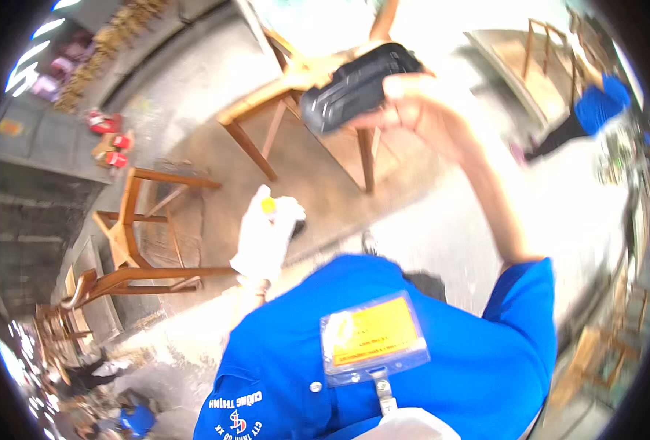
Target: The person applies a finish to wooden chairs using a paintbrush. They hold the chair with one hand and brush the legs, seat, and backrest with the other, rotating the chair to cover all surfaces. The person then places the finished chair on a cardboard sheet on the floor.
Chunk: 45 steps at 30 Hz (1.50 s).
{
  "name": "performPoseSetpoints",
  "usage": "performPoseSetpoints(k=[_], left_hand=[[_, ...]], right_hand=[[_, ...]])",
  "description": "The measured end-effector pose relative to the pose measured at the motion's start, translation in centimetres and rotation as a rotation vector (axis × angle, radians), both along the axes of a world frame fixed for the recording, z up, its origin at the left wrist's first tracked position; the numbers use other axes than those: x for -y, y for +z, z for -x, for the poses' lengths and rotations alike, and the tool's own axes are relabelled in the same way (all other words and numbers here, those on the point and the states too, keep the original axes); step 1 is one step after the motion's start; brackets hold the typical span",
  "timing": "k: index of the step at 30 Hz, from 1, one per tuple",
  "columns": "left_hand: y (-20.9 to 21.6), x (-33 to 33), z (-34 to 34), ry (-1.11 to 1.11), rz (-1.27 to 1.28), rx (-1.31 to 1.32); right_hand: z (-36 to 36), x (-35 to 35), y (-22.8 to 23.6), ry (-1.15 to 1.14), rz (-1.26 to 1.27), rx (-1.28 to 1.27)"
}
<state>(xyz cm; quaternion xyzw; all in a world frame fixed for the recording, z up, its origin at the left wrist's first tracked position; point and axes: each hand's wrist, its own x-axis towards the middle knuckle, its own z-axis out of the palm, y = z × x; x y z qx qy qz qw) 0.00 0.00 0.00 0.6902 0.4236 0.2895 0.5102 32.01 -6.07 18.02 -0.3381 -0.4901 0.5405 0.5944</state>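
My right hand (424,110), bare, is raised at the upper middle and grips a black moulded plastic object (358,86) from its right side. Blur hides what kind of object it is. Lower and to the left, my left hand (263,238) wears a white glove. Its fingers are curled round a small thing with a yellow end (268,205), most of which the glove covers. Behind the black object stands a wooden chair frame (255,103). Left of my gloved hand, another wooden chair frame (125,246) lies tipped over.
A brown mat or board (215,158) lies under the chair frames. Red-and-tan items (112,147) sit by a grey ledge at the left. A person in a blue shirt (600,106) is at the upper right. More wooden frames (618,345) stand at the lower right.
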Motion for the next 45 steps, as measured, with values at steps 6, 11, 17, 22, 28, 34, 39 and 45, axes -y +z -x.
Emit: performPoseSetpoints(k=[6,11,17,22,28,34,39,45], left_hand=[[-1.3,15.0,13.1,-0.123,-0.106,-0.164],[-1.7,33.2,25.1,-0.191,-0.028,-0.267],[2.1,34.9,27.0,-0.285,-0.012,-0.281],[4.5,28.3,29.9,-0.445,-0.040,-0.306],[2.7,24.7,31.9,-0.550,-0.226,-0.199],[1.9,21.0,34.9,-0.464,-0.137,-0.157],[1.1,21.1,34.8,-0.415,-0.091,-0.131],[-0.4,22.1,38.6,-0.271,-0.098,-0.154]], right_hand=[[5.3,24.5,-15.7,-0.143,0.604,-0.363],[19.7,54.1,-22.5,-0.387,0.898,-0.564],[28.6,63.7,-20.4,-0.543,1.032,-0.484],[32.5,58.7,-17.2,-0.190,1.098,-0.117],[35.5,59.2,-20.2,-0.389,1.185,-0.047],[46.3,57.7,-23.3,-0.704,1.379,-0.723],[44.2,51.7,-21.2,-0.969,1.351,-0.679],[40.6,41.2,-20.0,-0.812,1.121,0.166]])
